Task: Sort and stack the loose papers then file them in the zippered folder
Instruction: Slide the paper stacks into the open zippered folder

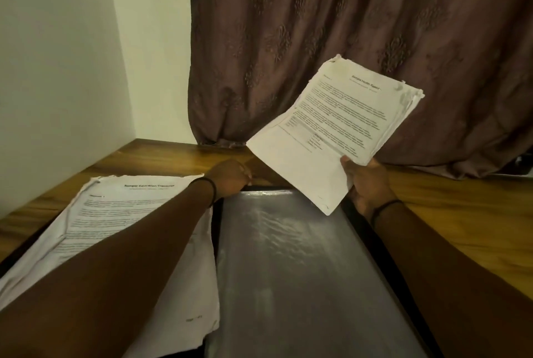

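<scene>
Held stack ("Sample Health Report" on top): up in the air over the far right part of the open zippered folder, tilted. Right hand pinches its near edge, thumb on top, fingers under. Paper is light and floppy, sheets slide against each other, far corners already ragged. My read: support it from under, mid-edge, and keep it squared before feeding it in. Left hand: fingers curled over the folder's far edge, looks like it's holding the glossy inner pocket there. Second stack lies flat on the left, under the left forearm.

Count: 2 stacks, 1 folder; sheets per stack can't tell. Wooden table underneath, curtain behind.
</scene>
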### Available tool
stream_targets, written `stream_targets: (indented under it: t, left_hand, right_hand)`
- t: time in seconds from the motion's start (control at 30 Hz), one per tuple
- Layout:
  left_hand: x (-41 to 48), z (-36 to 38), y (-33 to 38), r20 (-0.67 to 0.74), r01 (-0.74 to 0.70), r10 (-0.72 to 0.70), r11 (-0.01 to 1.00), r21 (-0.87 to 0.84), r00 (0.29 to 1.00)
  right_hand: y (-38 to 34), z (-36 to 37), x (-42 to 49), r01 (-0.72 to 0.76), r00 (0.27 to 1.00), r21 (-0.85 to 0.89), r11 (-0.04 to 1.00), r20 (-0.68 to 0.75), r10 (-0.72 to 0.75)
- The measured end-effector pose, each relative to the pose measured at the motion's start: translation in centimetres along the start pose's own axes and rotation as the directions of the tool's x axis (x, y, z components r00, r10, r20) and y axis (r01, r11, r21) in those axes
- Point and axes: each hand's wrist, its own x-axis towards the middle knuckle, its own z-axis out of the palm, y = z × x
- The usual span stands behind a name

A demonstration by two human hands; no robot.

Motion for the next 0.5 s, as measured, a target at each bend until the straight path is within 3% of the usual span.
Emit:
stream_targets:
  t: [0.13, 0.2, 0.27, 0.33, 0.37, 0.4, 0.5]
  left_hand:
    - [-2.1, 0.7, 1.1, 0.044, -0.066, 0.072, 0.988, -0.137, 0.996]
    - [-2.9, 0.8, 1.8, 0.077, -0.105, 0.135, 0.946, -0.306, 0.988]
    - [-3.4, 0.3, 2.0, 0.040, -0.070, 0.118, 0.791, -0.608, 0.992]
    - [-3.5, -0.5, 2.0, 0.065, 0.034, 0.051, 0.463, -0.886, 0.997]
    - [-3.4, -0.7, 1.9, 0.092, 0.078, 0.032, 0.317, -0.945, 0.995]
    - [-3.2, -0.8, 1.8, 0.106, 0.098, 0.020, 0.244, -0.965, 0.994]
    - [-2.8, -0.3, 1.6, 0.041, 0.057, -0.068, 0.266, -0.962, 0.997]
  right_hand:
    - [-0.5, 0.8, -1.3, 0.005, 1.000, -0.024, 1.000, 0.024, -0.005]
    - [-0.5, 1.5, -1.9, 0.013, 0.999, -0.053, 0.999, 0.032, -0.011]
    - [-0.4, 2.2, -2.2, 0.029, 0.999, -0.024, 0.999, 0.026, -0.028]
    - [-0.4, 2.7, -2.4, 0.040, 0.999, 0.018, 0.999, 0.032, -0.041]
    - [-0.4, 2.9, -2.4, 0.046, 0.998, 0.029, 0.998, 0.050, -0.048]
    - [-0.4, 3.1, -2.5, 0.046, 0.995, 0.036, 0.998, 0.082, -0.049]
    - [-0.4, 3.1, -2.8, -0.045, 0.963, 0.027, 0.999, 0.268, 0.036]
